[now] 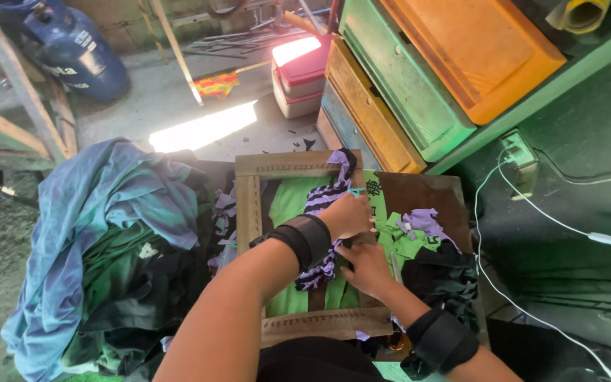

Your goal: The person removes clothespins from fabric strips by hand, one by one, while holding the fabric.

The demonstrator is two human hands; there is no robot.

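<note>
a blue gas cylinder [72, 46] stands well beyond my heap of blue cloth [100, 226]; stacked crates [419, 78] right of it.

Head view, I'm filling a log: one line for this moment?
left hand on purple strip | right hand on green strips | wooden frame | cloth pile beside frame

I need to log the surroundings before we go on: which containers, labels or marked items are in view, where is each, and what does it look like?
Gas cylinder: top left, lying on the floor, rounded, blue, with a pale label.
Stacked crates: top right, rectangular, orange, green and yellow.
Lidded box: top centre, red lid, pale body.
Printed patch: small, white, on the green cloth heap at left.
No screens or signs.
</note>
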